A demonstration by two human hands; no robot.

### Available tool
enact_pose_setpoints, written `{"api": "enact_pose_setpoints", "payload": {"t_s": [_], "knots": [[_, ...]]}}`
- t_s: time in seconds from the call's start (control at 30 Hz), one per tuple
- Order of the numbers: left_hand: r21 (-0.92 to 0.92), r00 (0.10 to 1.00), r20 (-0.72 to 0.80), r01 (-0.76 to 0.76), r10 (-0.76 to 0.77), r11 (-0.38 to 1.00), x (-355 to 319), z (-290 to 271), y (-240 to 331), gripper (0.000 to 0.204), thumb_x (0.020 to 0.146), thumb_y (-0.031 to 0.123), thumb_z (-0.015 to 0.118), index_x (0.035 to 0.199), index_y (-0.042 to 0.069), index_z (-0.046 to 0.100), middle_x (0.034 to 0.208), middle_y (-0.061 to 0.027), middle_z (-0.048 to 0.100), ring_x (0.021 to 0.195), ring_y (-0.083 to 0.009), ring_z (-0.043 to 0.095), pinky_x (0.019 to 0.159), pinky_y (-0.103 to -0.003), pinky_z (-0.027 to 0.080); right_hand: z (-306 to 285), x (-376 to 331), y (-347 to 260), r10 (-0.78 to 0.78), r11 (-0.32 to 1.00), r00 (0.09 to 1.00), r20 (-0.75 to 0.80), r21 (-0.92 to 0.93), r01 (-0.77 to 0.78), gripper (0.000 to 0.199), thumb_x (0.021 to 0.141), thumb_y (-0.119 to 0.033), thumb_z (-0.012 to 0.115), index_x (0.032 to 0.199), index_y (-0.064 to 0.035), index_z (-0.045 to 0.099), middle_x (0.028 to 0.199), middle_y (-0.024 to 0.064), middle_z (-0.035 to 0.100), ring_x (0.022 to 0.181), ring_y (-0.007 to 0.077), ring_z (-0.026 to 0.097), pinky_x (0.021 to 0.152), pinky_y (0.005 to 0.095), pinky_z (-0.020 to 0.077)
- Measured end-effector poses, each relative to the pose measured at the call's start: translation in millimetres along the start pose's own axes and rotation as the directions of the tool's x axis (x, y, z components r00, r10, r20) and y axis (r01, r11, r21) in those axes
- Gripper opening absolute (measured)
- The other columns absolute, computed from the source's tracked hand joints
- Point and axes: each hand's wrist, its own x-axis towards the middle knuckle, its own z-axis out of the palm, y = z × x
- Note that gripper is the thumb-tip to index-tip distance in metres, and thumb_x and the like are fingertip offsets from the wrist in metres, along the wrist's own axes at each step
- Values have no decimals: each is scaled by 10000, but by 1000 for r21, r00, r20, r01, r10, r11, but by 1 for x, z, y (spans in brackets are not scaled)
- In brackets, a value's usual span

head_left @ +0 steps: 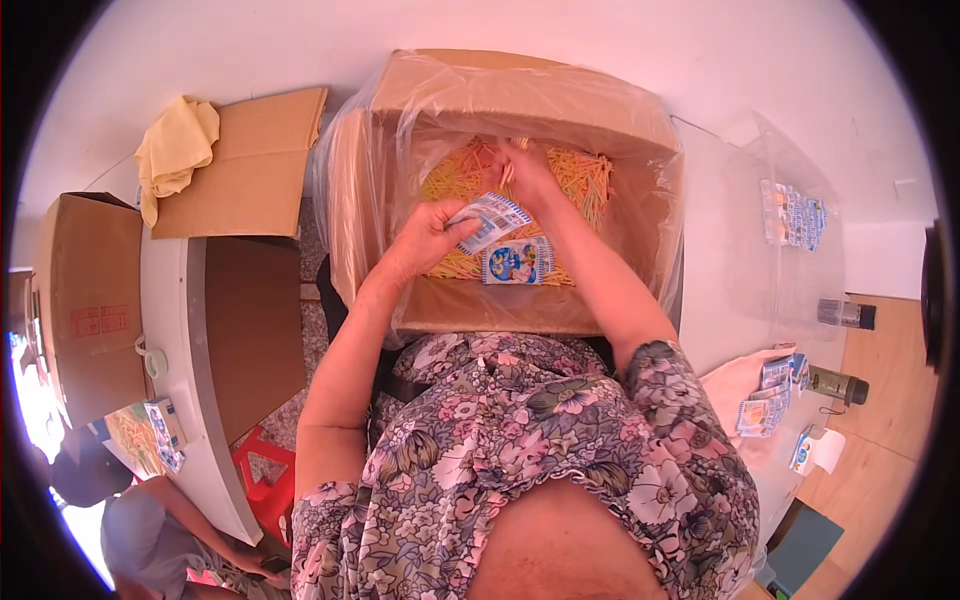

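A cardboard box [520,318] lined with clear plastic stands in front of me. Thin yellow, orange and greenish sticks [455,180] cover its bottom. My left hand [430,238] pinches a small blue-and-white printed packet [492,220] by one corner, above the sticks. Farther into the box, my right hand [525,175] is closed around a few thin sticks [508,174], whose pale ends show between the fingers. Another blue printed packet [517,262] lies flat on the sticks near the front wall, just below the held one.
At right, a clear plastic bin [800,275] contains several packets [797,215]. More packets [765,410] lie on a pink cloth [725,385] beside dark-capped bottles [838,384]. At left are a yellow cloth [182,145], cardboard boxes [100,300], a red stool [262,475] and another person [160,530].
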Motion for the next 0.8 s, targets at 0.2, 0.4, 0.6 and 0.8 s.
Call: {"api": "enact_pose_setpoints", "payload": {"t_s": [0.2, 0.4, 0.6, 0.8], "knots": [[-38, 992, 64, 108, -105, 993, 0, 2, 7, 209, 880, 106, 589, 1048, -11, 627, 893, 5, 642, 807, -42, 553, 729, -224, 471, -12, 8, -15, 5, 992, 997, 73, 126, -14, 86, 873, -136, 539, 900, -66, 497, 564, -8, 423, 460, 153, 450, 439, 335, 494], [-208, 987, 40, 162, -157, 965, -5, 3, 17, 247, 877, 122, 580, 1082, -12, 610, 952, -12, 649, 834, -62, 587, 747, -228, 479, -17, -23, -35, 38, 978, 999, -32, 206, -30, 161, 916, -216, 480, 805, -100, 472, 574, 4, 389, 505, 148, 394, 539, 362, 442], [-126, 968, 177, 201, -177, 971, -14, 24, 52, 238, 872, 139, 592, 1065, 3, 621, 911, 3, 640, 807, -56, 568, 722, -223, 465, -1, -93, -50, -50, 971, 989, 139, 237, 16, 283, 936, -268, 438, 705, -110, 470, 700, 88, 581, 784, 285, 614, 773, 459, 501], [-146, 902, 432, 66, 4, 987, 6, 53, 29, 219, 864, 162, 619, 1010, 2, 650, 863, 14, 634, 786, -57, 558, 713, -218, 454, 12, -136, -35, 85, 927, 985, 152, 350, -135, 312, 925, -285, 448, 700, -70, 465, 956, 268, 622, 910, 335, 623, 810, 402, 517]]}}
